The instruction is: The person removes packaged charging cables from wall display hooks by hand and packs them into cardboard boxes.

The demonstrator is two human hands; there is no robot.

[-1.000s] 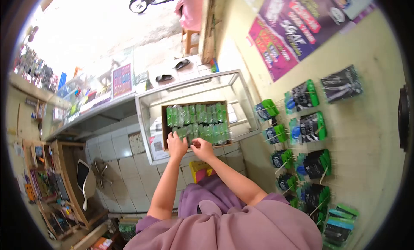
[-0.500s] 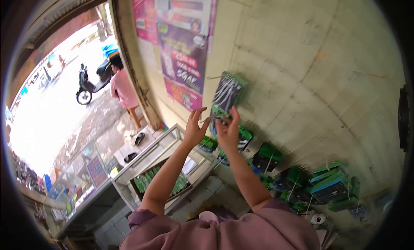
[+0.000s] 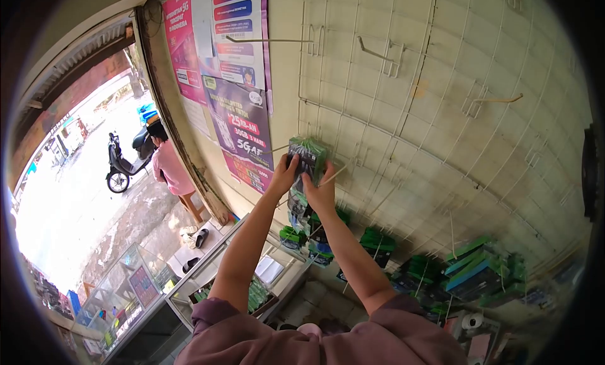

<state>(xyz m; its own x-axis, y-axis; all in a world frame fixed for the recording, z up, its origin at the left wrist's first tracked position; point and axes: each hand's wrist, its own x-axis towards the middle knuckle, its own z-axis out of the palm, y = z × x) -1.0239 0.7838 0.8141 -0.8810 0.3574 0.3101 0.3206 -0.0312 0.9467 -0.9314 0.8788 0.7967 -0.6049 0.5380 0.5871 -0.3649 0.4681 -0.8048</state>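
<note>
Both of my hands are raised to a bundle of black-and-green packets [image 3: 307, 152] hanging at the wall grid. My left hand [image 3: 283, 175] grips its left side, with the thumb on the front. On the right side and lower front is my right hand [image 3: 320, 190], its fingers closed round the bundle. More packets [image 3: 297, 207] hang just below my hands. In the glass case [image 3: 183, 294] at lower left, the box of green packets [image 3: 258, 296] is partly hidden behind my left arm.
A wire grid [image 3: 403, 138] with protruding hooks [image 3: 372, 48] covers the wall. Green packs [image 3: 476, 267] hang at lower right. Posters [image 3: 236, 113] are on the left wall. Outside, a person in pink [image 3: 170, 166] sits near a scooter [image 3: 129, 157].
The view has swung from the glass case up to the wall. My hands have left the box of green packets, risen, and closed on the hanging bundle.
</note>
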